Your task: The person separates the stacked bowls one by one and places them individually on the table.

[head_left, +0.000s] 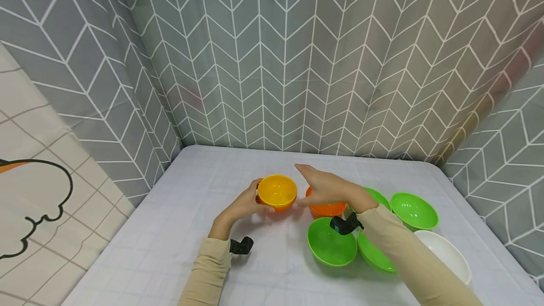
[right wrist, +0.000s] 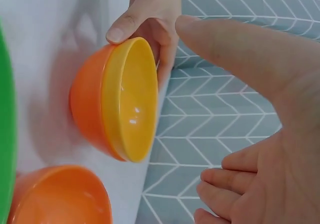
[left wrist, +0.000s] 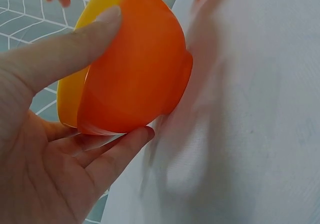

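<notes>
My left hand (head_left: 246, 203) grips an orange bowl (left wrist: 142, 66) from its left side, thumb on one side of the wall and fingers on the other. Nested inside that bowl is a yellow bowl (head_left: 277, 191), whose rim stands above the orange one. In the left wrist view, the orange base hangs close over the white table. My right hand (head_left: 326, 186) is to the right of the nested pair, thumb and fingers spread, holding nothing. Below the right hand, partly hidden by it, stands another orange bowl (head_left: 328, 210), also seen in the right wrist view.
Several green bowls stand on the right half of the table, one green bowl (head_left: 332, 245) nearest the front and another green bowl (head_left: 414, 210) farther right. A white bowl (head_left: 447, 255) lies partly under the right sleeve. A patterned curtain (head_left: 272, 60) hangs behind the table.
</notes>
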Tool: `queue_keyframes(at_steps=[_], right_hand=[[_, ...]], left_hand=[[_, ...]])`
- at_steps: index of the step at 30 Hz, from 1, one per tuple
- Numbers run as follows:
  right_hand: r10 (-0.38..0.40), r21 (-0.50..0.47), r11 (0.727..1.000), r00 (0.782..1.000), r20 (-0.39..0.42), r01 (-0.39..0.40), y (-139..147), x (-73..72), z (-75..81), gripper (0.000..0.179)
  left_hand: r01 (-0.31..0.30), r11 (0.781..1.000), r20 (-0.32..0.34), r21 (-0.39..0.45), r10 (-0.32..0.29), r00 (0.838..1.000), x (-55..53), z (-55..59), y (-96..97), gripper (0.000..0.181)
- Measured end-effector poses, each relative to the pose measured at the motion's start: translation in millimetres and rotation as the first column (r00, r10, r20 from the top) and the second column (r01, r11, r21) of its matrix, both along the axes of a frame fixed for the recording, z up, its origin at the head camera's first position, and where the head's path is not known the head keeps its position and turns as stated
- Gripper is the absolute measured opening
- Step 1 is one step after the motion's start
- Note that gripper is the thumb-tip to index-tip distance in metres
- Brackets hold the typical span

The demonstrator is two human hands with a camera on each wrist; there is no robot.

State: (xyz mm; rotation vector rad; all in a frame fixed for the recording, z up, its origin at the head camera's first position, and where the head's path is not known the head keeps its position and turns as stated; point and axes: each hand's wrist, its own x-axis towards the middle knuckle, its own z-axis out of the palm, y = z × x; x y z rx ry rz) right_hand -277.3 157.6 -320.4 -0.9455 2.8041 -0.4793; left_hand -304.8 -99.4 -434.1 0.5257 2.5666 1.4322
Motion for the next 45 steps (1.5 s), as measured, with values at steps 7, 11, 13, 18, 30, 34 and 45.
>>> queue_keyframes(at_steps=[7,11,13,18,30,34,45], right_hand=[[0.001,0.007,1.0,0.996,0.084,-0.001,-14.3,-19.9,-12.1,0.105],[0.022,0.002,1.0,0.995,0.099,-0.022,-22.8,-27.1,-19.1,0.103],[0.029,-0.002,1.0,0.994,0.106,-0.029,-26.9,-30.4,-23.4,0.103],[0.01,-0.011,1.0,0.988,0.157,-0.008,-36.1,-35.8,-32.4,0.108],[-0.054,0.006,0.999,0.978,0.201,0.054,-50.6,-40.6,-38.8,0.117],[-0.05,0.018,0.999,0.984,0.17,0.048,-54.3,-42.5,-40.1,0.12],[-0.044,-0.034,0.998,0.988,0.145,0.049,-57.6,-45.3,-45.7,0.12]], left_hand=[[0.016,1.0,0.007,0.016,-0.016,1.0,0.7,0.2,0.5,0.104],[0.024,0.999,0.002,0.021,-0.024,1.0,1.1,0.7,0.2,0.103],[0.03,0.999,0.003,0.028,-0.031,1.0,1.4,1.2,0.1,0.102],[0.051,0.998,-0.003,0.03,-0.051,0.999,0.8,0.4,-0.8,0.102],[0.073,0.996,-0.042,0.041,-0.071,0.997,-1.8,-1.5,-0.9,0.099],[0.079,0.996,-0.042,0.051,-0.077,0.996,-1.0,-1.4,-1.2,0.095],[0.083,0.994,-0.041,0.065,-0.08,0.996,-1.7,-1.2,-3.1,0.094]])
